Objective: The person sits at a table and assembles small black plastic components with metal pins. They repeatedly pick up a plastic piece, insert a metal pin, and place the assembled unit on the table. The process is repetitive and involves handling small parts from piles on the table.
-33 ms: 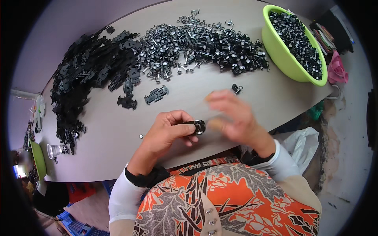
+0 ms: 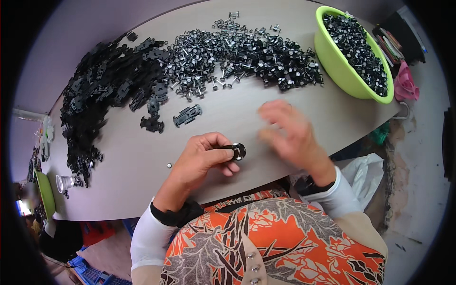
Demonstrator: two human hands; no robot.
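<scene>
My left hand [image 2: 202,159] pinches a dark toy car chassis [image 2: 241,151] between thumb and fingers; a silvery axle shows at its exposed end. To the right, my right hand [image 2: 289,133] is raised over the table, blurred, with thumb and fingers apart and nothing visible between them. A grey chassis [image 2: 187,115] and a black one [image 2: 152,124] lie beyond my left hand. Further back spreads a heap of black chassis [image 2: 104,85]. Beside it is a pile of wheel-and-axle sets [image 2: 204,57], black wheels on metal axles.
A green basin [image 2: 327,61] full of wheel sets stands at the table's far right. A small round metallic piece [image 2: 169,166] lies left of my left hand. At the left edge are a clear plastic cup [image 2: 62,183] and another green basin [image 2: 46,192]. A white plastic bag [image 2: 365,175] hangs at right.
My right hand has moved slightly right and up, away from the chassis, and now covers the spot where a loose wheel set lay. My left hand keeps its hold.
</scene>
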